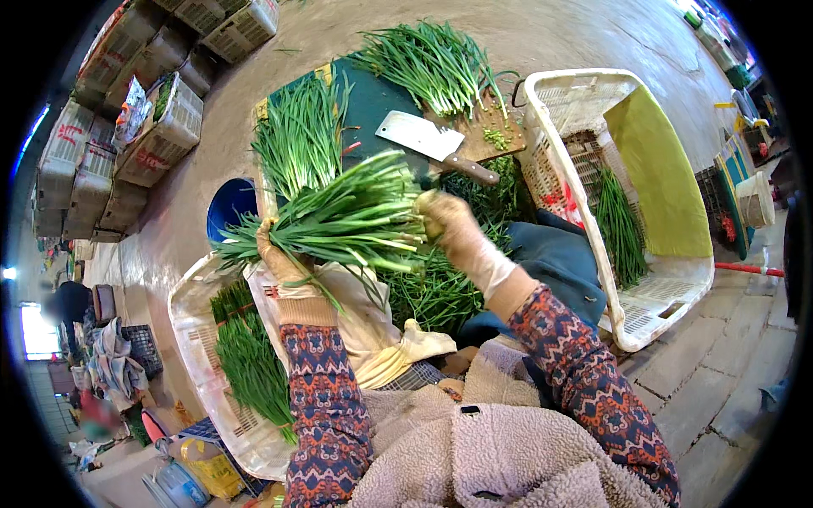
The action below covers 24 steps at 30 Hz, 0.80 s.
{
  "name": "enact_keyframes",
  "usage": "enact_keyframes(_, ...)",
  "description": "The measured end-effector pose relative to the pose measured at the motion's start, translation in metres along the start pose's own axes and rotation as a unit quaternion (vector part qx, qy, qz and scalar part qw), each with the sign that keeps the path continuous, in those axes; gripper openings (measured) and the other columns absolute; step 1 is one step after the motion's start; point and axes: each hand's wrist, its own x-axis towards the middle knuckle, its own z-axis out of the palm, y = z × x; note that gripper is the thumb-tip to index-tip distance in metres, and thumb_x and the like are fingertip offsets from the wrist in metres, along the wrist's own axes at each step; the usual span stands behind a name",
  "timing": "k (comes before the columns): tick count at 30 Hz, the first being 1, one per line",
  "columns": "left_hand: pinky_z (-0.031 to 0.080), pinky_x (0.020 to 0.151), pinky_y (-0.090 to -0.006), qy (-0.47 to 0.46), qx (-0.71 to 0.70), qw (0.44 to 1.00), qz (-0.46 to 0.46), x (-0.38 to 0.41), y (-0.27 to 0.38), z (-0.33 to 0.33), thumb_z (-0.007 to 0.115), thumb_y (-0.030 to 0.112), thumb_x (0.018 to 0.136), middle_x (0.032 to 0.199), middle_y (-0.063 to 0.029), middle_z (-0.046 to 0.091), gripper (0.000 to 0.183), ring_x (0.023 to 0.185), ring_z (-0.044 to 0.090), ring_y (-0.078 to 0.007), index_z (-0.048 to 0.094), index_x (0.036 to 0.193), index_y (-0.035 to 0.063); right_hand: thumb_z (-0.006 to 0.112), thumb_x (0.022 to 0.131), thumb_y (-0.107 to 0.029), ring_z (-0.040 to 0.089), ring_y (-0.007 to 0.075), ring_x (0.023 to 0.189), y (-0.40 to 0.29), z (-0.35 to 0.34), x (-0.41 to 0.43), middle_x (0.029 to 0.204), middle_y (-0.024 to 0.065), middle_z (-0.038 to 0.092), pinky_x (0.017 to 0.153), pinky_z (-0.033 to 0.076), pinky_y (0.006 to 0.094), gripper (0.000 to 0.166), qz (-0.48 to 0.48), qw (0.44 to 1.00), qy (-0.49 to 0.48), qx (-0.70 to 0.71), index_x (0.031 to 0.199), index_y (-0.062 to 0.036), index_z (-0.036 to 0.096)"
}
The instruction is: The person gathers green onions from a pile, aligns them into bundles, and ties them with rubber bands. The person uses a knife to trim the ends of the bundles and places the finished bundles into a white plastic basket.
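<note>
My gloved left hand [274,254] is closed around the leafy part of a bunch of garlic chives [349,213]. The pale stem ends point right, towards my gloved right hand [448,219]. That hand is blurred, its fingers curled against the stem ends; whether it grips any stems cannot be told. Beyond the held bunch, a cleaver [419,134] with a wooden handle rests partly on a wooden cutting board [473,136]. One pile of chives [302,130] lies at the left of the green tabletop [378,92], and another pile [432,63] at its far side.
At right stands a white plastic crate [606,254] with chives and a yellow-green sheet inside. Another white crate [197,355], at left, holds bundled chives. A blue bucket [230,206] is beside the table. Loose greens [432,292] lie before my lap. Crates [159,136] are stacked at upper left.
</note>
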Motion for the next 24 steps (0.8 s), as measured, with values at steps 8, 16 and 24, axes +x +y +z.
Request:
enact_keyframes(8, 0.05, 0.074, -0.04, 0.053, 0.001, 0.999, 0.003, -0.001, 0.009, -0.013, 0.056, 0.034, 0.076, 0.09, -0.0081, 0.063, 0.028, 0.079, 0.06, -0.0254, 0.059, 0.09, 0.0091, 0.075, 0.071, -0.019, 0.053, 0.0134, 0.067, -0.037, 0.028, -0.045, 0.077, 0.0029, 0.058, 0.062, 0.046, 0.0253, 0.029, -0.249, 0.872, 0.003, -0.421, 0.092, -0.003, 0.062)
enact_keyframes(16, 0.049, 0.076, -0.043, 0.07, 0.008, 0.997, 0.026, -0.004, 0.006, -0.006, 0.057, 0.036, 0.073, 0.095, -0.0106, 0.061, 0.037, 0.083, 0.058, -0.0284, 0.057, 0.097, 0.0077, 0.066, 0.069, -0.008, 0.057, 0.0296, 0.086, -0.057, 0.036, -0.046, 0.09, 0.012, 0.061, 0.081, 0.046, 0.035, 0.022, -0.359, 0.792, 0.007, -0.494, 0.091, -0.0053, 0.065)
enact_keyframes(24, 0.05, 0.077, -0.0466, 0.083, -0.032, 0.996, 0.009, 0.006, -0.01, -0.008, 0.054, 0.033, 0.075, 0.095, -0.0141, 0.062, 0.034, 0.085, 0.06, -0.031, 0.06, 0.093, 0.005, 0.074, 0.063, -0.023, 0.056, 0.0268, 0.085, -0.03, 0.033, -0.017, 0.085, 0.0048, 0.062, 0.076, 0.042, 0.0393, 0.025, -0.448, 0.659, -0.013, -0.605, 0.083, -0.0105, 0.068)
